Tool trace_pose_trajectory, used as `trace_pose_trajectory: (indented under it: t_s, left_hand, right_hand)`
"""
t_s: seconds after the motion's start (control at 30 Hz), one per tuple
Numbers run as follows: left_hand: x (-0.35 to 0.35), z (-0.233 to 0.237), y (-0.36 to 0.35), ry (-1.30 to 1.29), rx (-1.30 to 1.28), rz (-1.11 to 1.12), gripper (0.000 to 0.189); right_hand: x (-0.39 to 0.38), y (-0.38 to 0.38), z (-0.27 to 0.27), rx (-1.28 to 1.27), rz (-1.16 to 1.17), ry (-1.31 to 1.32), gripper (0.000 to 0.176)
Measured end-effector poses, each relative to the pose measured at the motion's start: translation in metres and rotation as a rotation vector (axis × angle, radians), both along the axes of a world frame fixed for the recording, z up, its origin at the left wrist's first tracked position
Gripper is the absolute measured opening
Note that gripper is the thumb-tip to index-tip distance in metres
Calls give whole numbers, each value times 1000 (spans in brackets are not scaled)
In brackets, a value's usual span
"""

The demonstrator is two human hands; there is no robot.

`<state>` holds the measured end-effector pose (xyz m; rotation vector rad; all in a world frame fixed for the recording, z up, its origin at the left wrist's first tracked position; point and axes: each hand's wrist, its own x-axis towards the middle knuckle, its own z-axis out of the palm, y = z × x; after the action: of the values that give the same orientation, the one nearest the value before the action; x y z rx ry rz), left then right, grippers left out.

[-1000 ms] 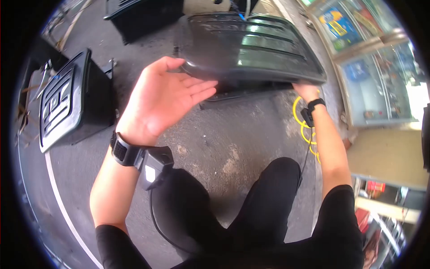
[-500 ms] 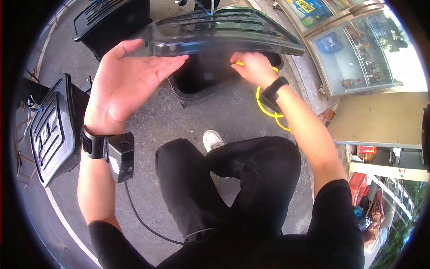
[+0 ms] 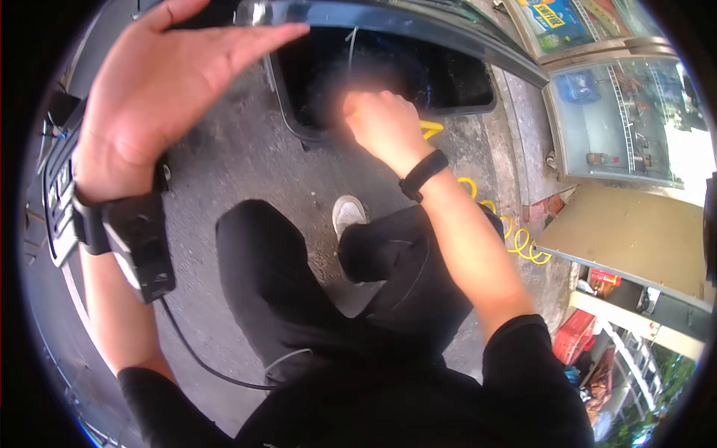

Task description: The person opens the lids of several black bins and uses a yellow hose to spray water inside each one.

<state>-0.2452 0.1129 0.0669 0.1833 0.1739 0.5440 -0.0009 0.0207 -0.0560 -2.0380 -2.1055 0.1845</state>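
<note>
My left hand (image 3: 153, 97) is raised with the palm up and fingers stretched out, its fingertips at the edge of a black lid (image 3: 403, 24). Below the lid is an open black box (image 3: 299, 131) with a dark interior. My right hand (image 3: 388, 133) is closed in front of the box opening, partly blurred. A yellow coiled hose (image 3: 432, 130) runs from beside this hand toward the right. What the fingers grip at its end is hidden by blur. A thin grey strand (image 3: 352, 56) shows inside the opening, above the right hand.
At the right stands a glass-door cabinet (image 3: 597, 134) with goods on shelves, and a tan panel (image 3: 627, 235) beside it. A red crate (image 3: 573, 336) and a white ladder (image 3: 627, 366) are lower right. Another ribbed black lid (image 3: 60, 179) sits behind my left arm.
The view has tilted down and the box opening shows more widely. My right hand has moved left and lower across the opening, pulling the yellow hose along. The left hand stays at the lid edge.
</note>
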Motion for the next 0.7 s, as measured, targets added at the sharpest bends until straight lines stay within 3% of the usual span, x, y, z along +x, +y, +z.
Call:
trace_pose_trajectory:
  t_s: [0.13, 0.6, 0.67, 0.7]
  left_hand:
    - [-5, -34, 3, -139, -52, 61, 66]
    - [-7, 2, -20, -366, 105, 142, 64]
    - [-4, 12, -10, -119, -65, 72, 58]
    - [-5, 19, -11, -115, -67, 69, 58]
  right_hand:
    - [5, -4, -5, 35, 15, 20, 8]
    - [-25, 3, -5, -79, -5, -4, 11]
    - [-28, 3, -4, -65, 9, -12, 11]
    - [-29, 3, -4, -68, 6, -7, 11]
